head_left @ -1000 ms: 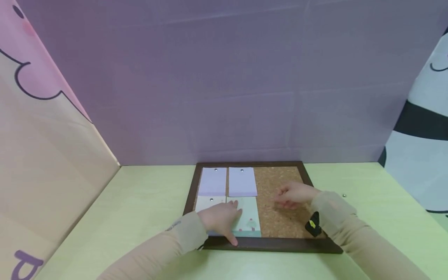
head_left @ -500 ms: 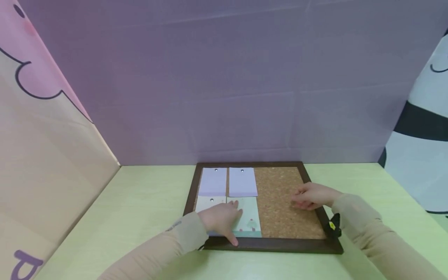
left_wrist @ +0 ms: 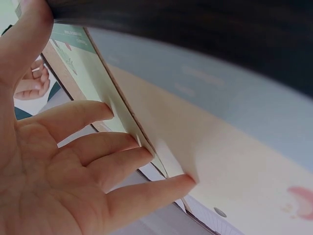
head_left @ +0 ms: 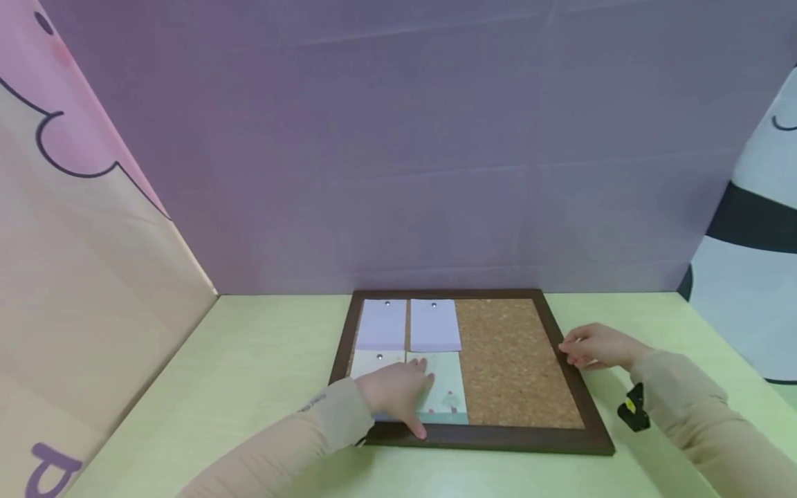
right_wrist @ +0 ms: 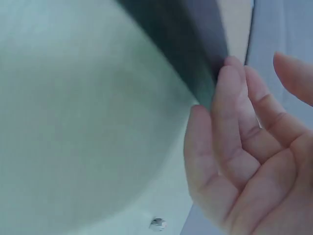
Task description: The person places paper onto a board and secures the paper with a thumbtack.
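My left hand (head_left: 394, 391) lies with spread fingers over the lower sheets on a corkboard (head_left: 517, 366), its thumb across the dark frame. In the left wrist view, its straight fingertips touch the pale green sheet (left_wrist: 98, 78) and the cream sheet (left_wrist: 230, 142). A silver pushpin (left_wrist: 220, 212) sits in the cream one. My right hand (head_left: 600, 346), its fingers loosely bent, is at the board's right frame edge (right_wrist: 190, 54) with nothing seen in it. Beyond those fingers, a silver pushpin (right_wrist: 157, 224) lies on the table; in the head view the hand hides it.
Two lilac sheets, one left (head_left: 381, 325) and one right (head_left: 434, 326), are pinned side by side along the board's upper half. The cork's right half is bare. Behind the pale table (head_left: 249, 387) stands a purple backdrop (head_left: 436, 152).
My right hand has moved right, from over the bare cork out to the frame's right edge and the table beyond. The left hand has stayed on the lower sheets.
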The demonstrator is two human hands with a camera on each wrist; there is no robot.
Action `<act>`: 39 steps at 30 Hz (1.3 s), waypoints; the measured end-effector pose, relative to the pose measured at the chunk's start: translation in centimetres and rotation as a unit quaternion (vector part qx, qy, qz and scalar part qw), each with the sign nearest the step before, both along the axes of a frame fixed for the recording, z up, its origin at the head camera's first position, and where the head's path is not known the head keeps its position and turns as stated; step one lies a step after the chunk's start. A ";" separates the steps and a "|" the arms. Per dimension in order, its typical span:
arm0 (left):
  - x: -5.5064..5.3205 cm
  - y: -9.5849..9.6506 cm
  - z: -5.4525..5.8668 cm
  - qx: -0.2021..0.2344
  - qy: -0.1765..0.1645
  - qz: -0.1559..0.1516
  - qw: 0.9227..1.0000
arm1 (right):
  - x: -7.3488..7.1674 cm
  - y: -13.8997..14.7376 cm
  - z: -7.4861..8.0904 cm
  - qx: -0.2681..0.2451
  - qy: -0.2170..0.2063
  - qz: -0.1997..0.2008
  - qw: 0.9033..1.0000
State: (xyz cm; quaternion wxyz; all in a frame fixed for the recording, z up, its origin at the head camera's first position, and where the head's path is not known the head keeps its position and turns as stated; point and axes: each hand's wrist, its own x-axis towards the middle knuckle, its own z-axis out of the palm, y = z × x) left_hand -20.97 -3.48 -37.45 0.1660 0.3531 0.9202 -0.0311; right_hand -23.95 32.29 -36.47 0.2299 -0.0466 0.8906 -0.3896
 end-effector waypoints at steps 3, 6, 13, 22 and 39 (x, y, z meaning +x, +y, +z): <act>-0.1 0.0 -0.1 0.002 -0.001 -0.002 1.000 | 0.1 0.1 -0.3 -0.002 0.000 -0.003 1.000; -0.1 0.0 -0.2 0.004 -0.004 -0.004 1.000 | 0.3 0.1 -0.2 0.004 0.007 -0.007 1.000; -0.1 -0.1 -0.1 0.003 -0.001 -0.003 1.000 | 0.1 1.0 -0.5 0.014 0.017 -0.010 1.000; -0.2 0.0 -0.3 -0.001 0.004 -0.007 1.000 | 0.0 2.5 -0.8 0.049 0.038 -0.029 0.998; -0.2 0.3 -0.4 -0.001 0.004 -0.008 1.000 | -0.5 6.4 -0.3 0.091 0.069 -0.058 0.992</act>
